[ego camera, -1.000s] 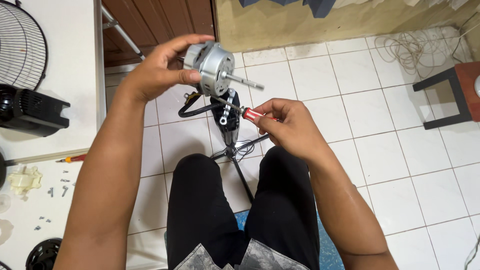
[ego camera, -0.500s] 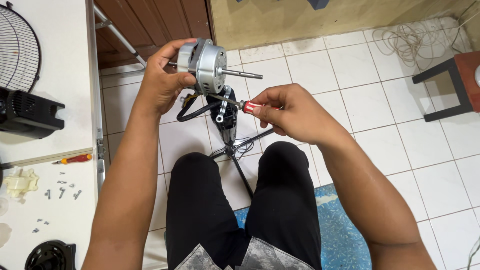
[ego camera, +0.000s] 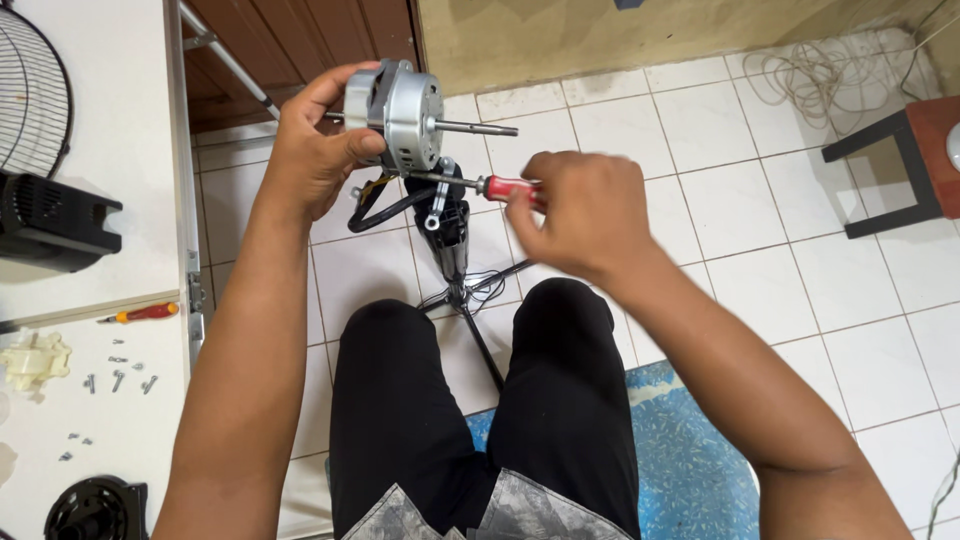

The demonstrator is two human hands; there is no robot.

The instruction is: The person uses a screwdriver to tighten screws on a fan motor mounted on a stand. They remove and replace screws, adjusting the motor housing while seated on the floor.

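My left hand [ego camera: 315, 150] grips a silver fan motor [ego camera: 400, 112] from its left side, holding it up over the tiled floor with the steel shaft pointing right. My right hand [ego camera: 580, 215] is closed around a red-handled screwdriver [ego camera: 500, 187], whose blade reaches left to the motor's lower edge. Black cable and a black fan neck [ego camera: 450, 215] hang beneath the motor, above a thin stand between my knees.
A white table [ego camera: 90, 400] at left carries a fan grille [ego camera: 35, 95], a black housing [ego camera: 50, 220], a small red screwdriver [ego camera: 145, 313], several loose screws [ego camera: 120, 378] and a black round part [ego camera: 95, 510]. A dark stool [ego camera: 905, 150] and coiled white cord [ego camera: 820, 70] lie at right. A blue mat [ego camera: 680, 450] lies underfoot.
The view has shifted slightly. My right hand has turned over on the screwdriver handle, its back now facing up, and the blade stays at the motor's lower edge. The left hand keeps holding the motor.
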